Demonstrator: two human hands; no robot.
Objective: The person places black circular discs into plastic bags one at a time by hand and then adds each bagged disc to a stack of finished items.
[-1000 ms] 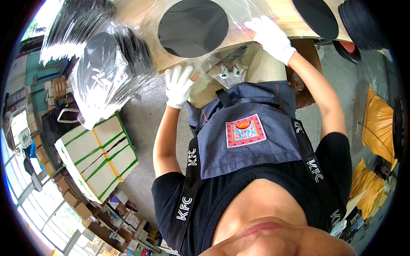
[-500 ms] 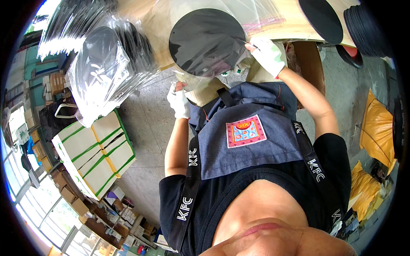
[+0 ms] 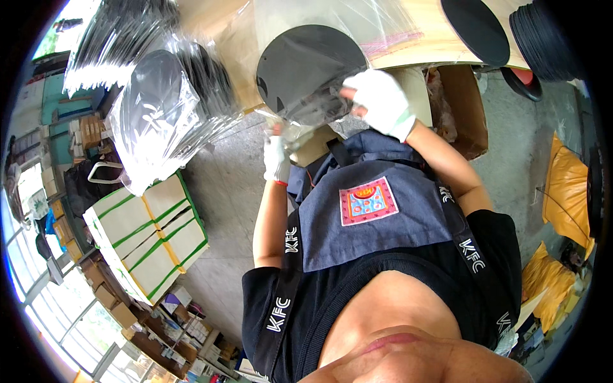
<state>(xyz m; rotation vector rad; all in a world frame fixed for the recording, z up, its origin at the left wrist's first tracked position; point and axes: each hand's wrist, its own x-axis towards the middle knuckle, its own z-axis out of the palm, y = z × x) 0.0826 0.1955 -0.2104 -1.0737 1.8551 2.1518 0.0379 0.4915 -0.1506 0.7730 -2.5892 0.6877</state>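
Observation:
A round black disc (image 3: 311,67) lies inside a clear plastic bag (image 3: 348,18) at the front edge of the wooden table. My left hand (image 3: 276,158), in a white glove with bare fingertips, is closed on the bag's near left corner. My right hand (image 3: 380,103), gloved the same way, hovers over or touches the bag by the disc's lower right. Its bare fingertips point left and look apart, slightly smeared by motion. Under that hand the plastic is crumpled and partly hidden.
Bagged black discs (image 3: 153,96) are heaped at the left. Bare discs lie at the far right: a single one (image 3: 476,29) and a stack (image 3: 543,41). Below the table stands an open cardboard box (image 3: 465,115). A white carton with green straps (image 3: 150,239) is on the floor, left.
My right hand has moved left and inward from the bag's right edge, its fingers loosening. The left hand stays at the near left corner. The whole view has shifted slightly.

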